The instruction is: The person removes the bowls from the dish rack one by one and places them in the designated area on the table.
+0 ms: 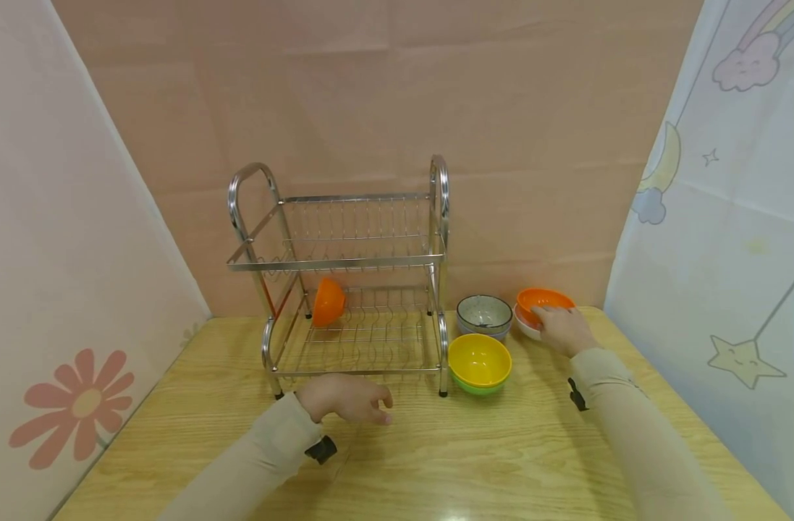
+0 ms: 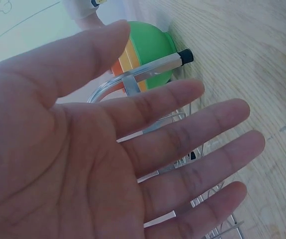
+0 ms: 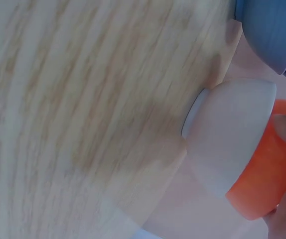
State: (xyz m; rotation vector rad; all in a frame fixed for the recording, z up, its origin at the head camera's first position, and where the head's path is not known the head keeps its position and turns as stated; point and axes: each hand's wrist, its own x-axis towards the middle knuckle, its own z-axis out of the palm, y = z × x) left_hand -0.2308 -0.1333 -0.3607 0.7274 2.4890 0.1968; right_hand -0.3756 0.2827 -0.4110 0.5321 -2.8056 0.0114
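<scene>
At the back right, my right hand grips the rim of an orange bowl, its thumb against the outer side in the right wrist view. That bowl sits tilted in a white bowl on the table. My left hand hovers before the metal dish rack, palm and spread fingers showing in the left wrist view, holding nothing. Another orange bowl stands on its side in the rack's lower tier, at the left.
Right of the rack, a yellow bowl is nested in a green bowl. Behind them a speckled bowl sits in a bluish bowl. Cloth walls enclose the wooden table at the back and sides.
</scene>
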